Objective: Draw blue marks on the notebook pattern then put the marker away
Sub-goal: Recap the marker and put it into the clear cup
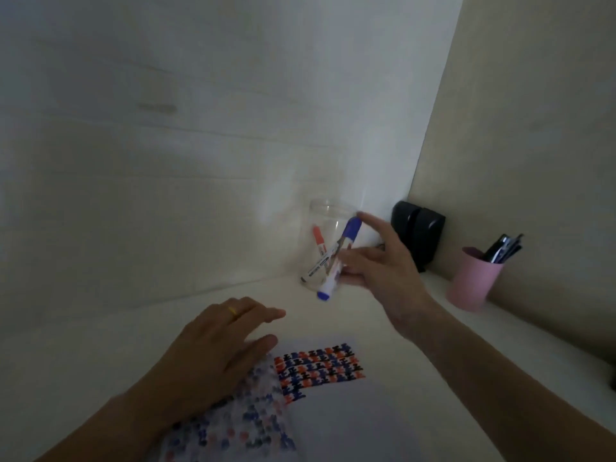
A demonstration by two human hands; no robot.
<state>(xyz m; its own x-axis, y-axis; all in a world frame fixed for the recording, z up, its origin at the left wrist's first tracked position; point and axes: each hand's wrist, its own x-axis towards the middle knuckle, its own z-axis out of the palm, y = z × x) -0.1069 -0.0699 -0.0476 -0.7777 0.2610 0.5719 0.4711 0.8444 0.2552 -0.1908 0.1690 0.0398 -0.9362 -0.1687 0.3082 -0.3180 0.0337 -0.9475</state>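
My right hand (383,268) pinches the blue marker (350,233) by its middle, cap on and pointing up, with the index finger resting on the cap. The marker hangs tilted against the front of a clear jar (320,211) by the back wall. Inside the jar stand a red marker (318,240) and a black-ended marker (316,266). My left hand (213,345) lies flat on the left page of the open notebook (350,411), holding nothing. The right page shows a pattern (320,368) of blue, red and black marks in rows.
A pink cup (473,281) with dark pens stands at the right by the side wall. A black device (418,231) sits in the corner behind my right hand. Everything rests on a white desk (116,335) closed in by walls at the back and right.
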